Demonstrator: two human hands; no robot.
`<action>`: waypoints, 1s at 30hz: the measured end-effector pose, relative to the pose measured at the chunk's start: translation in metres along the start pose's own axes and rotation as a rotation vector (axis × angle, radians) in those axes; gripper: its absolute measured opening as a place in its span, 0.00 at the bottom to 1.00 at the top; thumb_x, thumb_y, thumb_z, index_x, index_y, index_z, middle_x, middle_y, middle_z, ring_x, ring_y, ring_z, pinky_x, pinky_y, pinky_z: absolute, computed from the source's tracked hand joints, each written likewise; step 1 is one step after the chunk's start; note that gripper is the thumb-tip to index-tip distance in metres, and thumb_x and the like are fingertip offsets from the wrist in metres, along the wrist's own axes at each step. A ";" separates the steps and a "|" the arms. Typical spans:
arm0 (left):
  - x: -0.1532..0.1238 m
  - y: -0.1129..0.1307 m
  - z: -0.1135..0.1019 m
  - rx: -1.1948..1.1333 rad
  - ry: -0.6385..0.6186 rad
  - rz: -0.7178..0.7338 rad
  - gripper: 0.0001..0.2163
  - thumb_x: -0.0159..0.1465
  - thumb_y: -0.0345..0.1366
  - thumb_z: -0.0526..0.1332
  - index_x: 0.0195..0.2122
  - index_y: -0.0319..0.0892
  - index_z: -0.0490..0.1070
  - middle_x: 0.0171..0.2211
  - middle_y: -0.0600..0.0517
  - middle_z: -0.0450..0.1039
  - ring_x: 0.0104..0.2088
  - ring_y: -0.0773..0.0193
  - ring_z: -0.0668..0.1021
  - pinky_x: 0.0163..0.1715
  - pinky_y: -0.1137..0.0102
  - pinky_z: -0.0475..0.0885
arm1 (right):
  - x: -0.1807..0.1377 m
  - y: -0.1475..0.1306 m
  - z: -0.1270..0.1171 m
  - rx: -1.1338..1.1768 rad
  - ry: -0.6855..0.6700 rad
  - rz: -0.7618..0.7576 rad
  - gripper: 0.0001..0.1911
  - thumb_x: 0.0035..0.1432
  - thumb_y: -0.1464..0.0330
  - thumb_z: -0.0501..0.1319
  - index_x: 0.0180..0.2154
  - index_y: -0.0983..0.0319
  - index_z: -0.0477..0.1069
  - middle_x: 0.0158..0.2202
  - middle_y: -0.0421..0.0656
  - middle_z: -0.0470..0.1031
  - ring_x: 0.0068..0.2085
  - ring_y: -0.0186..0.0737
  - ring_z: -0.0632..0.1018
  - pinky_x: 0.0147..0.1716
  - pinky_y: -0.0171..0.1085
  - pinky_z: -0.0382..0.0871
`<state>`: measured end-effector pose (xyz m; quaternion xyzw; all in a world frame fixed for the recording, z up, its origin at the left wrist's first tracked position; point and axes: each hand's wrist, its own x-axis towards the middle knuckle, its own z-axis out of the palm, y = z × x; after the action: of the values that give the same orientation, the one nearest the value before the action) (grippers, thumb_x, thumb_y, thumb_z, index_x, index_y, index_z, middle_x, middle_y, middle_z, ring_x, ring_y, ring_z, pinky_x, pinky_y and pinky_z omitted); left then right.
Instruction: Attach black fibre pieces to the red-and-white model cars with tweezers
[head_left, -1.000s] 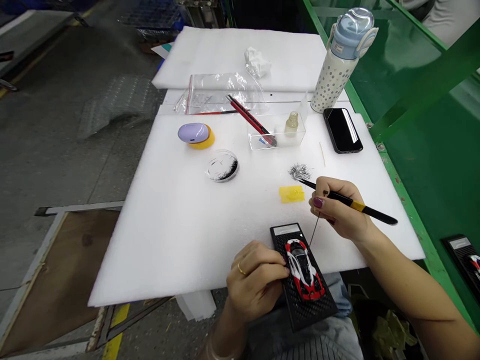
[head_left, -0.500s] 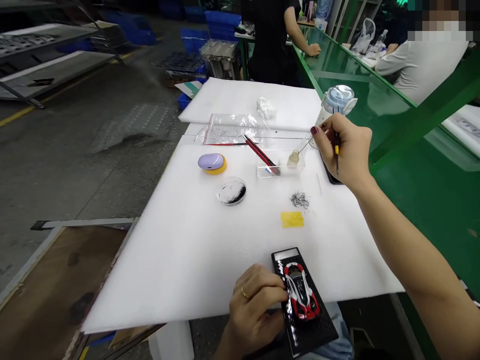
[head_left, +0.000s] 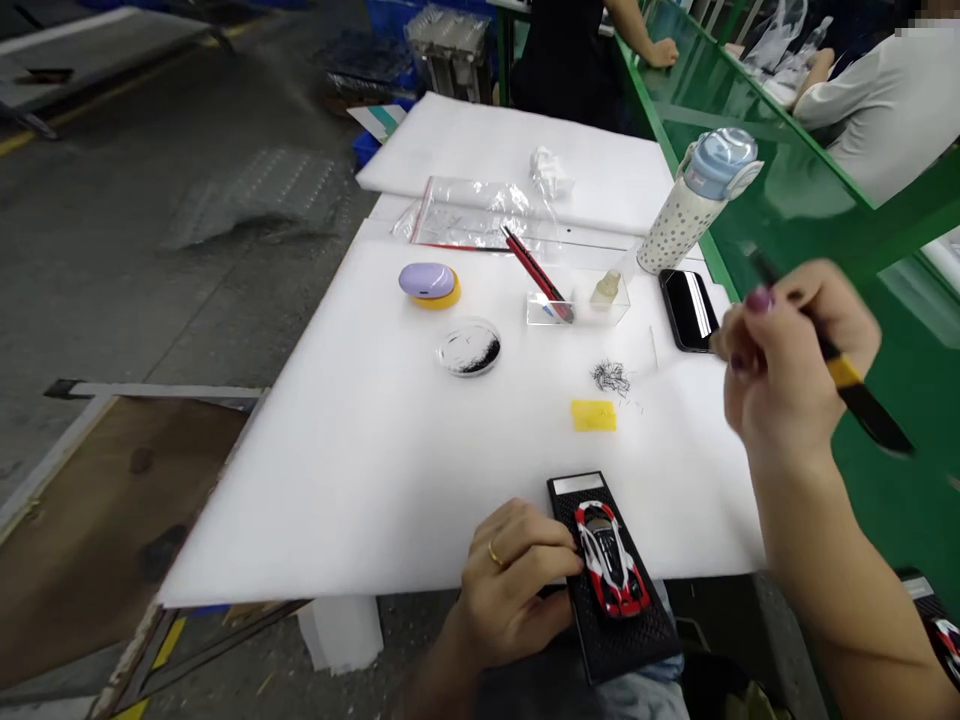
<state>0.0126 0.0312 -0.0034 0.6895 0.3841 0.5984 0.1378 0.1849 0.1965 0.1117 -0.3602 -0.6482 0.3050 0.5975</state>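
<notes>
My left hand (head_left: 517,580) is closed on the left edge of a black display base (head_left: 626,640), which is tilted over my lap at the table's front edge. On the base sits a red, white and black model car (head_left: 611,560). My right hand (head_left: 799,350) is raised at the right, its fingers pinched together and blurred. It holds a slim black tool with a yellow band (head_left: 844,372), its dark end pointing down to the right. Whether the fingertips also hold a thin wire cannot be made out.
On the white table (head_left: 360,480) are a yellow film piece (head_left: 593,416), short black fibres (head_left: 611,377), a round dish (head_left: 469,348), a lilac case (head_left: 427,281), a clear tray (head_left: 577,312) with a red cutter (head_left: 536,272) and small bottle (head_left: 606,288), a phone (head_left: 688,310) and a flask (head_left: 694,205).
My right hand has drawn back from the small bottle, to the right and nearer to me. The thin wire seen at the bottle no longer shows there. My left hand keeps its hold.
</notes>
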 end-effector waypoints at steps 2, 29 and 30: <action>0.001 0.000 0.000 -0.007 0.001 0.008 0.07 0.71 0.32 0.60 0.35 0.38 0.71 0.31 0.51 0.74 0.29 0.68 0.73 0.29 0.68 0.67 | -0.033 -0.006 -0.003 0.204 -0.153 0.301 0.18 0.60 0.63 0.69 0.24 0.56 0.63 0.16 0.31 0.54 0.17 0.31 0.53 0.19 0.37 0.46; 0.001 0.002 -0.001 0.021 -0.040 -0.048 0.08 0.72 0.33 0.59 0.34 0.41 0.70 0.29 0.52 0.74 0.27 0.67 0.72 0.29 0.69 0.69 | -0.023 -0.002 -0.017 0.027 0.080 0.112 0.17 0.62 0.59 0.69 0.25 0.55 0.67 0.18 0.35 0.56 0.20 0.34 0.56 0.21 0.39 0.49; 0.001 0.002 -0.001 0.021 -0.042 -0.044 0.07 0.71 0.33 0.60 0.34 0.41 0.70 0.29 0.52 0.74 0.27 0.67 0.73 0.29 0.69 0.69 | -0.006 0.000 -0.017 -0.102 0.111 0.009 0.16 0.62 0.58 0.69 0.26 0.55 0.68 0.19 0.36 0.59 0.21 0.35 0.58 0.22 0.39 0.50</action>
<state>0.0122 0.0305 -0.0010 0.6948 0.4025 0.5764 0.1516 0.2019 0.1904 0.1100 -0.4095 -0.6272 0.2541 0.6119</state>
